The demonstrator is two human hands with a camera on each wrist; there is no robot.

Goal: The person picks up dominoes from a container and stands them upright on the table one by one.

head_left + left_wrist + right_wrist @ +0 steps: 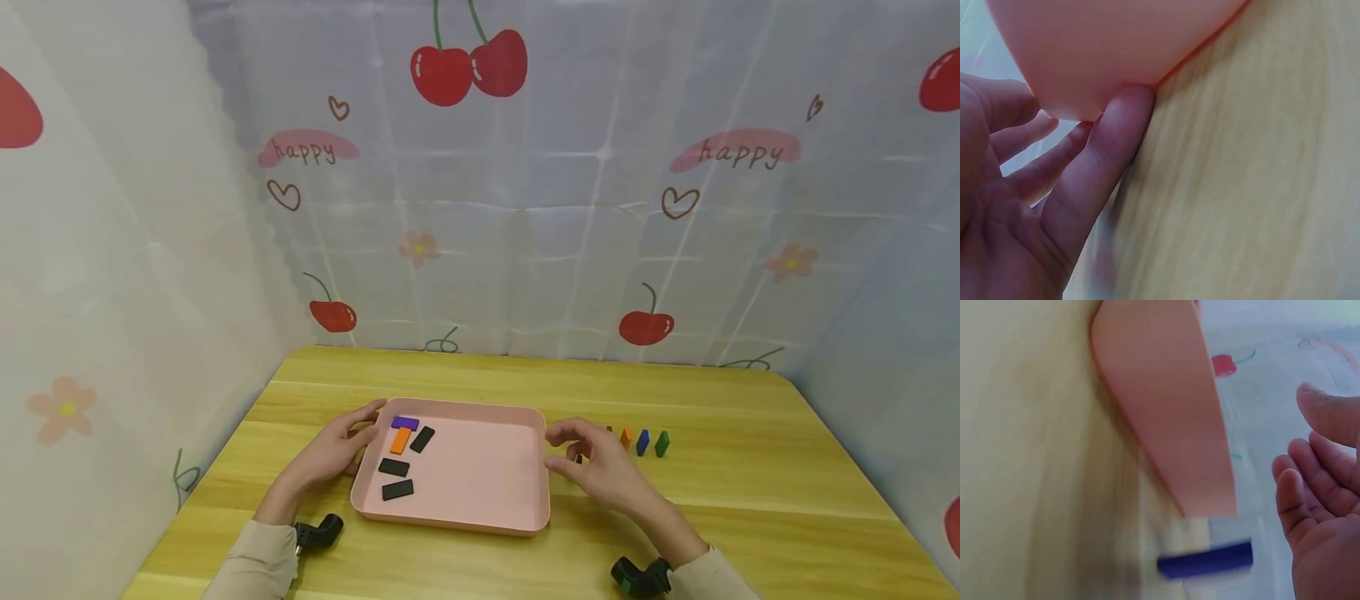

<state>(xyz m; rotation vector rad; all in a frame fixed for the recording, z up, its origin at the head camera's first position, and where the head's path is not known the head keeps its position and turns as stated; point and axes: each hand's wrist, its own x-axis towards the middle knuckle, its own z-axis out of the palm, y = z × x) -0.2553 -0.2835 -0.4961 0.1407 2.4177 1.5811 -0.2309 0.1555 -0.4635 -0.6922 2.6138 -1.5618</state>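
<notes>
A: Where was the tray (480, 467) found?

B: On the table (750, 483), between the two hands. Its left end was met by the left hand (336, 450); its right end was faced by the right hand (603, 468).

A: Which hand was nearer?

B: The left. In the left wrist view its thumb was seen against the outer wall, by a corner, with the other fingers spread about the rim. In the right wrist view a gap was shown between the right hand and the wall, so that hand was judged just beside the tray, not touching.

A: Was anything held?

B: Nothing could be seen in the right hand; its fingers were loosely bent, with the thumb set well apart. By the left, the tray was touched with fairly straight fingers; how firmly could not be told.

A: And the long axis?

B: It was laid from left to right, from one hand to the other, with the right end turned slightly toward the person. The open side was faced upward, and the black blocks (397, 489), purple block (406, 423) and orange block (401, 441) were gathered toward the left end.
</notes>
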